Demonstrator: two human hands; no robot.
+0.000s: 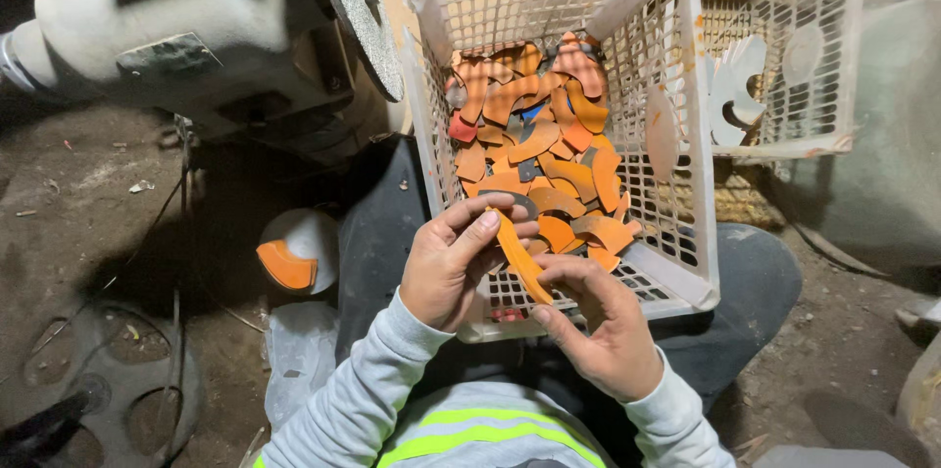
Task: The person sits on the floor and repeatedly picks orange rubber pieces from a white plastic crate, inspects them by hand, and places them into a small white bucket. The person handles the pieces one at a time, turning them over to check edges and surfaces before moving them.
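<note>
A white plastic lattice basket (686, 233) rests tilted on my lap, holding several curved orange pieces (549, 135) with a few grey and blue ones among them. Both hands hold one curved orange piece (520, 262) over the basket's near edge. My left hand (451, 267) pinches its upper end between thumb and fingers. My right hand (603, 331) grips its lower end from below. I wear a grey long-sleeved top with yellow-green reflective stripes.
A bench grinder with a grey abrasive wheel (358, 12) stands at upper left. A white round lid carrying an orange piece (294, 252) lies on the dirt floor. A second white basket (784, 66) with white pieces sits behind at upper right.
</note>
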